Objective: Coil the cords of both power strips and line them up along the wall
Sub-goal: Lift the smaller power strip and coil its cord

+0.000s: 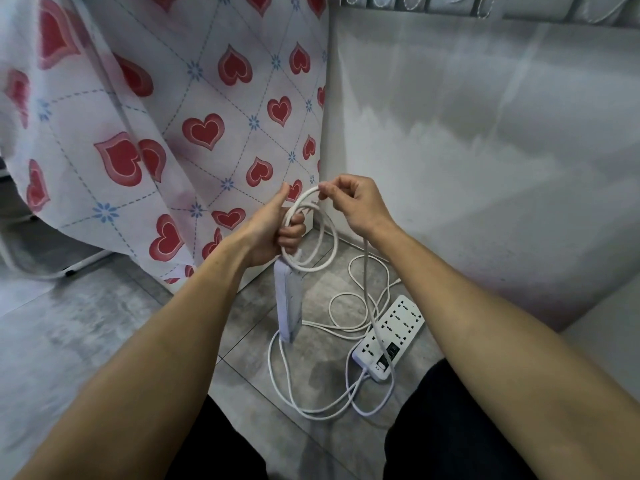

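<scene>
a: first power strip (pixel 288 303) hangs upright below the left hand (pixel 273 230), lower end near or on the floor, can't tell which. its white cord (pixel 311 237) is in a few loops gathered in that hand.

b: fingers?

a: left fingers (pixel 292 233) curled round the bundle of loops, thumb up along it. right hand (pixel 353 206) pinches the cord at the top of the newest loop, fingertips (pixel 327 192) together on it. the loose run drops from the right hand down past the wrist to the floor.

b: second one?

a: second power strip (pixel 389 337) lies flat on the tiled floor (pixel 242 323), sockets up, near the grey wall (pixel 485 168), angled to it, not lined up. its cord (pixel 349 306) sprawls in loose curls between the two strips, tangled over the first cord's slack. not coiled at all.

b: handling?

a: my read: cord is soft and springy, loops want to open unless the left hand clamps them. smooth jacket, may slip through a light pinch. strip body is rigid plastic, light, but it swings as dead weight under the coil. best hold is the loop bundle near the strip end, feed with the right. watch for the slack snagging the other cord.

b: surroundings?

a: heart-print cloth (pixel 173 133) hangs at left, down to the corner. person's dark-trousered knees at the bottom edge.
</scene>
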A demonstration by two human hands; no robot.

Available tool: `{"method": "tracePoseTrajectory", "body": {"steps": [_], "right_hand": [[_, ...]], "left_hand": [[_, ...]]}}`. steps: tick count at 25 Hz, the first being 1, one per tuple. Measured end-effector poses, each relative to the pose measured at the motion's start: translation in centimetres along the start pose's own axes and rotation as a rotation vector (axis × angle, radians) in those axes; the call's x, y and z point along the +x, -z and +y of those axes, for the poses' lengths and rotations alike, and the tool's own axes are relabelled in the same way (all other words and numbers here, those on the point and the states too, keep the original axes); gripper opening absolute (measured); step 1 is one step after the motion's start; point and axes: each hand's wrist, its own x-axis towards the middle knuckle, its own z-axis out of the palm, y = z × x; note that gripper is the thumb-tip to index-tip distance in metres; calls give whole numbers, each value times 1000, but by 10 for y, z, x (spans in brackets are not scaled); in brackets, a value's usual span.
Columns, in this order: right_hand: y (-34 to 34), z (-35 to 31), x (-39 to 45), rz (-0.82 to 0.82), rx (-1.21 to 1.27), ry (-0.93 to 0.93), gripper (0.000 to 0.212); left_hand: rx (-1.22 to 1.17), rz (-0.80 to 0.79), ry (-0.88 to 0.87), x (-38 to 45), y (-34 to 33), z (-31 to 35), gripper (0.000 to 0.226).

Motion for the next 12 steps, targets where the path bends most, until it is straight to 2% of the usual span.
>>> {"method": "tracePoseTrajectory", "body": {"steps": [4, 9, 12], "right_hand": [[3, -2, -1, 56, 49, -99, 21], [17, 21, -11, -151, 13, -311, 36], [30, 42, -17, -203, -9, -403, 38]], "left_hand": [[27, -34, 17, -1, -3, 2, 57], [-24, -7, 41, -4, 8, -3, 52], [-118, 42, 20, -5, 20, -2, 51]]}}
